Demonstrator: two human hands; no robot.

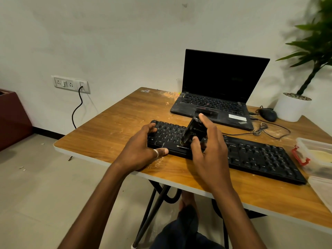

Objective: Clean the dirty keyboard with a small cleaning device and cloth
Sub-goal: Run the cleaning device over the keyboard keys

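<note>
Just beside keyboard (260,155), clear box (309,141) — pale contents (321,156) inside

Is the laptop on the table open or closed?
Open: the laptop has its lid raised, dark screen and keys showing.

Indoor room w/ a plain off-white wall (125,33), scuffed in spots; a white socket panel (71,84) sits low on the left w/ a black cable (77,108) plugged in and hanging down toward the dark skirting. Floor (45,194) is pale grey tile w/ a few small bits of debris, and a red-brown box (12,119) stands at the far left edge against the wall. A wood-grain table (125,119) w/ a pale edge and black metal legs (149,209) fills centre-right, its top dusty; at its far right corner a green plant (316,42) in a white pot (291,108) casts a soft shadow on the wall under even light.
</note>
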